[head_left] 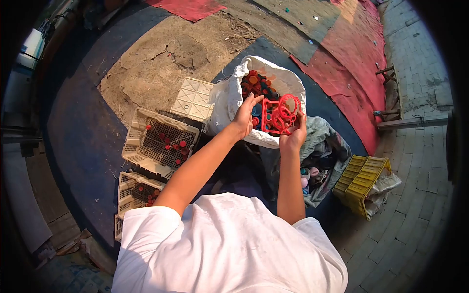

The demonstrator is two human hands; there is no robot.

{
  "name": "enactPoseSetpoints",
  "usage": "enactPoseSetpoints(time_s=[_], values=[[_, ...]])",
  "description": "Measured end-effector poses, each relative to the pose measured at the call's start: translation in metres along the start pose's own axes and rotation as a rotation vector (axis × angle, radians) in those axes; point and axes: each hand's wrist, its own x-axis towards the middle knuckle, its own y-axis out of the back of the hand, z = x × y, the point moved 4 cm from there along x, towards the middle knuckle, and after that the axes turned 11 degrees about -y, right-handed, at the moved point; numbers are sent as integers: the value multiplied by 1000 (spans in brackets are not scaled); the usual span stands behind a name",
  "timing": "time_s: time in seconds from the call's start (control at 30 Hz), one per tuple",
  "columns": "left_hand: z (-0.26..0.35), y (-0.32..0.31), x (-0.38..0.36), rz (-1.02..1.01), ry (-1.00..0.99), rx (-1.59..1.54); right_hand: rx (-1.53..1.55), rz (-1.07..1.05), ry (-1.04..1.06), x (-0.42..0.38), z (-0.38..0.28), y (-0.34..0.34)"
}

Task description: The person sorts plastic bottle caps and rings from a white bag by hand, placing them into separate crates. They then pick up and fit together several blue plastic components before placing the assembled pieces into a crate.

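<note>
Head view: red plastic frame (279, 115) pinched by right hand (294, 136), steadied by spread left hand (245, 115); likely light, stiff, best gripped at edges.

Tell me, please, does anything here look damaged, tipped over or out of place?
Yes. The yellow plastic crate lies tipped on its side on the paving, apart from the upright beige crates. A few loose caps lie scattered on the mats beyond the white sack.

Warm low sunlight, long shadows, fisheye edges (dark vignette)
</note>
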Motion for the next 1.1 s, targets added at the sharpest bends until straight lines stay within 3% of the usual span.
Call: enactPoseSetpoints(time_s=[0.2,0.4,0.53,0.63,0.77,0.87,1.1], values=[[33,-19,-37,-165,-112,-427,-128,-134,-14,-26,18,-23],[26,16,-99,9,-261,-460,-342,-239,-87,-68,66,-53],[4,57,-158,228,-502,-552,-485,-352,-437,-88,130,-53],[-22,90,-217,381,-635,-687,-642,-563,-713,-113,184,-37],[-49,142,-266,595,-792,-634,-857,-778,-902,-148,246,-30],[-63,176,-286,637,-895,-707,-898,-790,-1092,-166,284,-30],[-57,264,-306,735,-952,-716,-1060,-786,-1248,-174,359,-51]])
